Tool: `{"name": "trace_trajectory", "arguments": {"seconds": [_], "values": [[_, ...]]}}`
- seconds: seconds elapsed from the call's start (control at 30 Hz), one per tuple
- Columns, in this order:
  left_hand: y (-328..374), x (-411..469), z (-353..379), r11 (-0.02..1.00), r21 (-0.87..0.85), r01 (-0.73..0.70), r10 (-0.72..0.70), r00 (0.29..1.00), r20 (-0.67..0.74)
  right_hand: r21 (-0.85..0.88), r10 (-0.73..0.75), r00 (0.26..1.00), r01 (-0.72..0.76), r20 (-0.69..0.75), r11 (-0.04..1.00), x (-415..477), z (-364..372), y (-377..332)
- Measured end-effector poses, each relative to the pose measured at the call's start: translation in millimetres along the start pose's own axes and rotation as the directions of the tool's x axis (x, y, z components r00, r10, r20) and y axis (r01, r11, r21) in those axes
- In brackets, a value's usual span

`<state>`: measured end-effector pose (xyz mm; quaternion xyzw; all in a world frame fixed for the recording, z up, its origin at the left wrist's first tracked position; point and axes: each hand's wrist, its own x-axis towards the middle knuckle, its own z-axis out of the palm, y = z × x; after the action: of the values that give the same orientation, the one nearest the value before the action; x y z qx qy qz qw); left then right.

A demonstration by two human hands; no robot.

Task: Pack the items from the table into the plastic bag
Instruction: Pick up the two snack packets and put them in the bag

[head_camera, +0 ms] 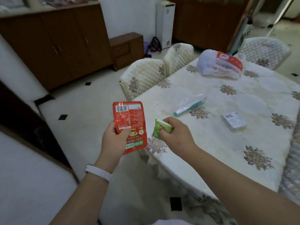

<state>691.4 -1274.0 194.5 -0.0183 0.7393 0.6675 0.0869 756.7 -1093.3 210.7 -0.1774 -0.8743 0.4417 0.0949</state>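
- The left hand [113, 137] gripped a red sachet [129, 120] by its lower half, thumb across the printed face, and held it upright over the floor [81, 111], just off the table [211, 143] edge; the film looked slick, so a slackened pinch could have dropped it onto the tiles
- The right hand [175, 132] was curled round a small green packet [159, 129] above the near corner of the table; with the fingers covering much of it, a hurried push into a bag might have crushed it or let it slip free
- With both hands full, neither was free to hold a bag mouth open; that seemed the likeliest snag, since a limp bag would fold shut under a one-handed attempt
- A clear plastic bag [183, 96] lay flat on the cloth by the teal toothbrush [190, 106]; I could not tell whether the brush was inside it, and the bag was faint against the pale cloth, easy to miss or to drag along with the brush
- A white and red plastic bag [220, 64] sat bulging at the far end, well apart from both hands; which bag the task meant was unclear, and a wrong choice would have sent the items to the wrong place
- A small white box [234, 121] rested on the table to the right, unpacked, and could have been overlooked
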Motion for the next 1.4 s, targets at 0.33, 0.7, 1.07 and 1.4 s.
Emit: {"name": "trace_trajectory", "arguments": {"seconds": [0.33,0.7,1.07,1.4], "values": [[10.5,60.0,-74.7,0.999,-0.047,-0.021,0.015,0.992,-0.127,0.043,-0.142,0.985,0.138,0.101,0.989,48.6,73.2,-56.5],[33.3,170.5,-82.7,0.999,0.042,0.013,-0.003,0.973,-0.229,0.121,-0.173,0.966,0.152,0.191,0.981,197.5,115.4,-78.0],[61.9,283.6,-93.0,0.999,0.044,-0.015,0.025,0.973,-0.229,0.121,-0.177,0.968,0.158,0.176,0.98,310.6,142.8,-104.8],[39.9,425.4,-151.1,0.999,-0.011,0.037,-0.039,0.991,-0.13,0.008,-0.045,0.992,0.044,0.116,0.999,400.6,227.6,-136.1]]}}
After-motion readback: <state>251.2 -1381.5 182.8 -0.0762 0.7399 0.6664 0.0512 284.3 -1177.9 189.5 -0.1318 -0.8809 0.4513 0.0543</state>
